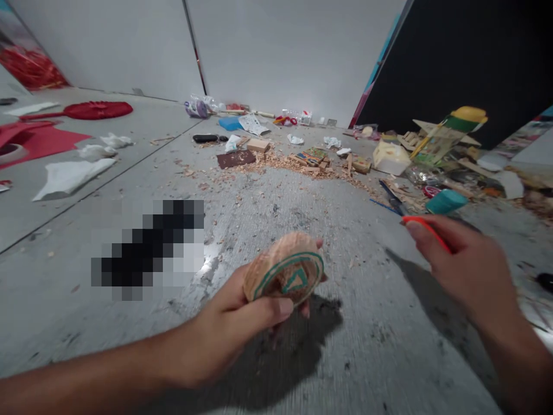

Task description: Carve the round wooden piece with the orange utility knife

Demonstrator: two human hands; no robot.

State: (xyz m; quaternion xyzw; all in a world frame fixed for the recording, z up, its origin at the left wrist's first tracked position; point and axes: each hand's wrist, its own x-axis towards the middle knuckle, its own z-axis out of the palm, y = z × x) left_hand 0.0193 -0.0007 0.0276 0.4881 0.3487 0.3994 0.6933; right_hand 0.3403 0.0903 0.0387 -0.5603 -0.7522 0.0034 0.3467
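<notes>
My left hand [233, 323] is wrapped around a round carved wooden disc [280, 253], its thumb on the front rim. On the disc's face are a teal ring and a teal triangle outline, with bare brown wood around the triangle. Off to the right, my right hand [466, 265] pinches a slim orange tool [430, 231] between thumb and fingers. Its tip looks dark and small, and I cannot tell its kind. The tool is apart from the disc. Just beyond that hand lie a dark slender tool [391, 196] and a thin blue stick [384, 206].
Wood shavings [276, 162] and small wooden blocks [258, 145] litter the grey floor ahead. A teal cylinder [447, 201] and a yellow-topped green container [469, 119] stand right. Red sheets [52, 147] and white paper [73, 176] lie left. A blurred-out patch [147, 248] hides some floor.
</notes>
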